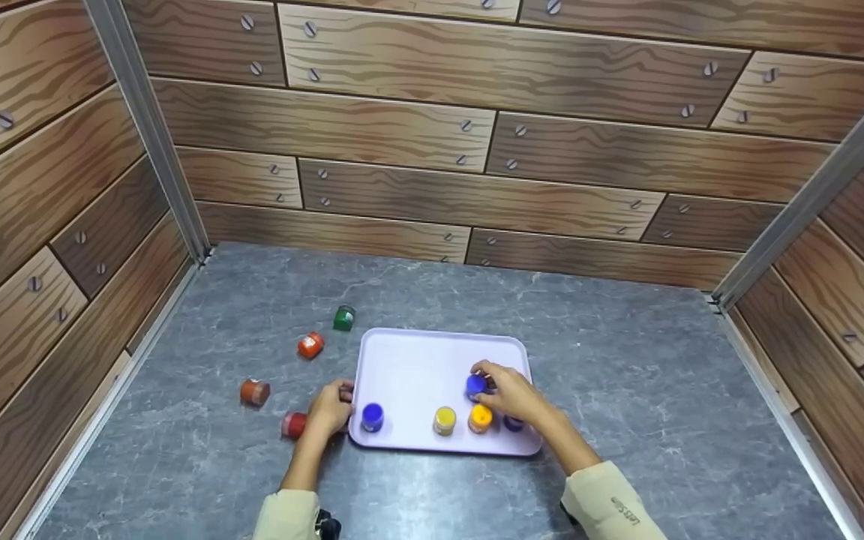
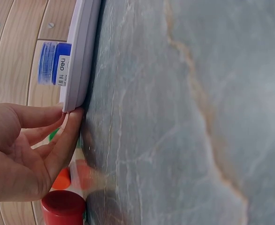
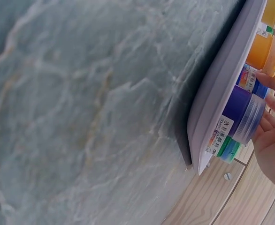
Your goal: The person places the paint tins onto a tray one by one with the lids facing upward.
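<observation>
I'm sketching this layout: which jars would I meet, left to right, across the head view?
Brown jar, orange-red jar, green jar, leftmost blue jar, yellow jar, orange jar, purple jar. Left out for overlap: red jar, second blue jar in the right hand.

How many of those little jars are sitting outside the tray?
4 that I can see, all left of the tray: the green jar farthest back, then the orange jar, the brown jar, and the red jar beside the left hand. Others may be hidden.
</observation>
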Motion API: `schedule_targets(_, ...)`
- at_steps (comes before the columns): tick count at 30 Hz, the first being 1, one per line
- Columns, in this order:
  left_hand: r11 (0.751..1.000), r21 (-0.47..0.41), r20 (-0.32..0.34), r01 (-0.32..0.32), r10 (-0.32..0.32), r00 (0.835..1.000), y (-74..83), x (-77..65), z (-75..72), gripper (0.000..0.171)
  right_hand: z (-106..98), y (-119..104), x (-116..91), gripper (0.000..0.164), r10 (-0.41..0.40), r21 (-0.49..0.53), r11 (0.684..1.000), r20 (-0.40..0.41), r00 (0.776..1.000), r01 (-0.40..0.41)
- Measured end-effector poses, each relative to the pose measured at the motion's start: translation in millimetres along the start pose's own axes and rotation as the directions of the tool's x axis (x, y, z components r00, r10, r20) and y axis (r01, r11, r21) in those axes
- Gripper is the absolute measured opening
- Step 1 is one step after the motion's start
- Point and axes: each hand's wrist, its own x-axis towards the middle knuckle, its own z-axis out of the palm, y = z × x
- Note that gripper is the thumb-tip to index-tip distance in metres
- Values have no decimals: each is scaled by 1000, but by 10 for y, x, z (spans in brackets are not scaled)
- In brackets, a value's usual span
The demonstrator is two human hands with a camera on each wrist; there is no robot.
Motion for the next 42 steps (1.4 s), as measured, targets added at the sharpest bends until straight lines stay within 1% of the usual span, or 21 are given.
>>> schedule_targets(2,998,4,-24,-55,55,998,-332,170,138,40,0,9,2,32,2,12,1000,7,1000,-2)
schedule_targets(4,997,27,-16,-66,66,998,-617,316,258,41,-1,17,4,32,9,21,1000,14,1000,-9)
schedule_targets(6,997,54,-10,-57,57,998,-855,444,380,40,-9,16,4,32,16,30,999,24,1000,-17)
schedule_targets(8,997,65,-16,-35,36,999,-984,517,439,42,-37,5,1,33,25,44,999,37,999,-27)
schedule_targets(9,998,65,-13,-20,21,1000,-1015,528,451,42,-58,-3,-2,34,28,53,998,41,999,-30)
schedule_targets(10,998,49,-25,-38,39,999,-1084,567,472,42,-86,-11,-7,35,33,63,997,44,998,-36)
schedule_targets(13,997,40,-59,-62,64,996,-1080,551,471,41,-212,-43,-29,35,54,118,991,16,998,-55)
schedule_targets(16,999,40,-32,-15,17,999,-651,339,296,40,-364,-47,-75,33,98,190,978,-57,994,-85)
schedule_targets(17,999,46,-27,17,-16,1000,-451,242,217,40,-409,-38,-95,32,120,215,972,-87,989,-99)
schedule_targets(19,998,50,-22,41,-40,999,-93,62,68,40,-483,-2,-148,30,174,246,960,-140,975,-136)
schedule_targets(20,997,50,-14,64,-63,998,87,-25,-3,41,-509,22,-182,30,210,255,953,-158,965,-166)
schedule_targets(22,996,57,-15,64,-63,998,285,-135,-83,39,-534,84,-260,30,279,255,939,-178,944,-230)
schedule_targets(23,996,60,-12,68,-67,998,354,-173,-114,39,-534,114,-302,30,320,255,928,-174,931,-272)
schedule_targets(24,996,68,-10,66,-65,998,401,-200,-133,38,-528,146,-347,30,362,256,914,-160,918,-316)
schedule_targets(26,995,77,-6,61,-61,998,441,-227,-145,37,-499,198,-436,32,445,280,872,-107,889,-402)
schedule_targets(29,995,77,-5,56,-56,998,444,-235,-136,36,-431,245,-540,35,549,354,783,-6,836,-511)
schedule_targets(31,996,73,-6,52,-52,999,430,-232,-124,36,-384,257,-576,37,585,402,734,34,810,-547)
schedule_targets(33,996,71,-7,51,-51,999,418,-225,-119,36,-344,263,-587,38,607,432,704,45,793,-563)
schedule_targets(37,995,87,-16,54,-53,998,428,-225,-126,36,-301,284,-583,37,619,450,691,37,785,-566)
schedule_targets(40,992,117,-27,48,-45,999,454,-238,-134,35,-295,298,-588,37,609,457,693,44,792,-558)
schedule_targets(42,990,135,-30,46,-42,999,465,-246,-129,33,-297,299,-596,37,609,464,688,51,791,-559)
